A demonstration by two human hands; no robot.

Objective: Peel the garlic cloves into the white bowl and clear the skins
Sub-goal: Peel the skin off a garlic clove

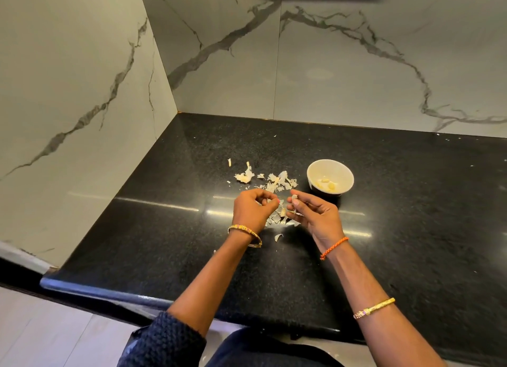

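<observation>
Your dark knitted sleeve (170, 336) sits lowest in view, pushed up the left forearm, and both bare forearms reach out over the black counter (411, 229). A gold bangle (245, 233) rides your left wrist; an orange thread band (333, 247) circles the right one, with a second gold bangle (374, 308) further down that arm. Your left hand (252, 209) hangs knuckles up, fingers curled under, pinching a small pale bit at the fingertips; whether it's skin or clove, I can't tell. Your right hand (315, 215) is turned palm-in, thumb and forefinger nipping a garlic clove (294, 198) at its top, the other fingers loosely bent below. The two hands are close but apart, held just over a scatter of papery skins (270, 181) that spreads beyond and under them. One curl of skin (278, 237) lies nearer you. The white bowl (330, 166) stands just right of the skins, beyond your right hand, with peeled cloves (326, 184) at its bottom.
</observation>
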